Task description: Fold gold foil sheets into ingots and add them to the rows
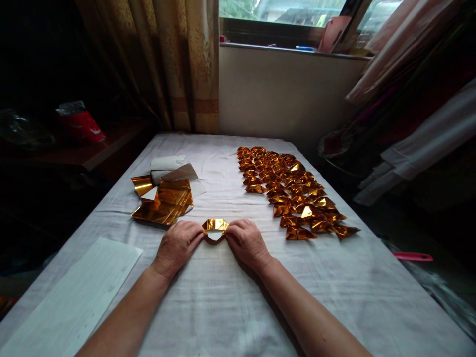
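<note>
Gold foil piece (214, 225) lay crosswise between my hands, left hand (177, 246) and right hand (248, 243) each pinching one end equally.

A table with a white cloth (230, 297) fills the middle of the room. Far beyond the grip there is a pale wall (282, 94), and above it a window (282, 10) gives grey daylight. A beige curtain (178, 59) hangs beyond it to the left. Left of the grip the room is dark, with a wooden shelf (96, 148).
</note>
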`<state>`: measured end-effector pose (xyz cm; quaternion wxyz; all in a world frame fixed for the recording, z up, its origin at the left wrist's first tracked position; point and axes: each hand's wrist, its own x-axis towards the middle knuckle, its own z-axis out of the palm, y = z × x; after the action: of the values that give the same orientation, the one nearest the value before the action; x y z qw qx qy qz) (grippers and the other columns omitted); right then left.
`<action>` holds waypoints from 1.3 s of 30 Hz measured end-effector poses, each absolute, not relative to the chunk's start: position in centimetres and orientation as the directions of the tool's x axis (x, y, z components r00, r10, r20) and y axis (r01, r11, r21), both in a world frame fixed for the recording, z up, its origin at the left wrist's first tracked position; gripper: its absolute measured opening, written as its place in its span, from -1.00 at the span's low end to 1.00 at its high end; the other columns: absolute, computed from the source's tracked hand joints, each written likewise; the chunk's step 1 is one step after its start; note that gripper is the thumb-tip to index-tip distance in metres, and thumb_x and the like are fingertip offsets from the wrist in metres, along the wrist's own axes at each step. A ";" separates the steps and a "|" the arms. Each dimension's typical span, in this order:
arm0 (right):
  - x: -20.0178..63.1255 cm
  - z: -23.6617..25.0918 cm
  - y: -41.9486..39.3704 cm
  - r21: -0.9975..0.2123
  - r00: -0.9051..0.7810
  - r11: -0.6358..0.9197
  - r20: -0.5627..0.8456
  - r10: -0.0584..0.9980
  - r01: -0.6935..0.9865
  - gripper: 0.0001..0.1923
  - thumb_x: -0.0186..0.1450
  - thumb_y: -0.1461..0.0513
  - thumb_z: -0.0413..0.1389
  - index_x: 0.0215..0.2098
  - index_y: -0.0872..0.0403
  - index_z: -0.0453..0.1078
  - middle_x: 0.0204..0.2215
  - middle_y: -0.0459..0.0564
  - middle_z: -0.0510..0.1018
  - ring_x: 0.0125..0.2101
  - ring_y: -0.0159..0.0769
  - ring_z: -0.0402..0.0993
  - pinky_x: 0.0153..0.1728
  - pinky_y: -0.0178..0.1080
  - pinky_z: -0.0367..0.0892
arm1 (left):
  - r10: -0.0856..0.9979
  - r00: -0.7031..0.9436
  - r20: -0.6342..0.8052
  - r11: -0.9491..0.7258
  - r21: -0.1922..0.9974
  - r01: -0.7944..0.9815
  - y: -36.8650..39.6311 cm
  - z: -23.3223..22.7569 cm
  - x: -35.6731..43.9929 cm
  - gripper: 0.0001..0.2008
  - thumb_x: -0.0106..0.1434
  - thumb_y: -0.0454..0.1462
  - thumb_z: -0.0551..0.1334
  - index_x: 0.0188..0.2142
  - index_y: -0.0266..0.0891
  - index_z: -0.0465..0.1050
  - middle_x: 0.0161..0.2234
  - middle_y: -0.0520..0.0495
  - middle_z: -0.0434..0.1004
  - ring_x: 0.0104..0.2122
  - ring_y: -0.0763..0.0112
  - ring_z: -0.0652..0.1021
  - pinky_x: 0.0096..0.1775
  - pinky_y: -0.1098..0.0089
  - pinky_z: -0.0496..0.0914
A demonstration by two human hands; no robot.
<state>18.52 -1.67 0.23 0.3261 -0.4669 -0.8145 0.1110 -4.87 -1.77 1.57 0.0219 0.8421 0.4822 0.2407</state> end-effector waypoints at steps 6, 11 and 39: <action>18.4 0.2 -1.3 -0.495 -0.287 0.444 0.362 0.887 0.747 -0.92 0.32 0.26 0.13 -0.30 -0.01 0.48 -0.34 -0.05 0.59 -0.28 -0.23 0.45 -0.22 -0.22 0.26 | 0.846 0.372 0.382 -0.498 0.318 0.807 -1.5 1.2 -4.9 -0.79 0.38 -0.17 0.14 -0.27 -0.17 0.51 -0.28 -0.06 0.60 -0.24 0.25 0.53 -0.15 0.25 0.39; 17.8 0.7 -0.8 -0.460 -0.237 0.357 0.300 0.924 0.813 -0.89 0.33 0.25 0.10 -0.33 -0.01 0.47 -0.37 -0.05 0.59 -0.31 -0.24 0.46 -0.27 -0.24 0.23 | 0.883 0.283 0.374 -0.402 0.295 0.867 -1.1 1.3 -4.0 -0.83 0.37 -0.20 0.13 -0.27 -0.15 0.47 -0.29 -0.05 0.60 -0.25 0.24 0.52 -0.17 0.26 0.36; 17.0 0.3 -0.5 -0.347 -0.120 0.208 0.258 0.959 0.915 -0.83 0.36 0.33 -0.01 -0.24 0.04 0.42 -0.29 0.03 0.52 -0.30 -0.20 0.42 -0.29 -0.24 0.22 | 0.958 0.131 0.253 -0.210 0.316 0.925 -0.8 1.6 -2.6 -0.82 0.31 -0.31 0.19 -0.17 -0.06 0.55 -0.18 -0.01 0.60 -0.18 0.18 0.51 -0.17 0.24 0.32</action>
<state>17.04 -0.53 0.27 0.2155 -0.6272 -0.7467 0.0512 -2.65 -0.84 1.63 0.0410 0.7509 0.6271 0.2029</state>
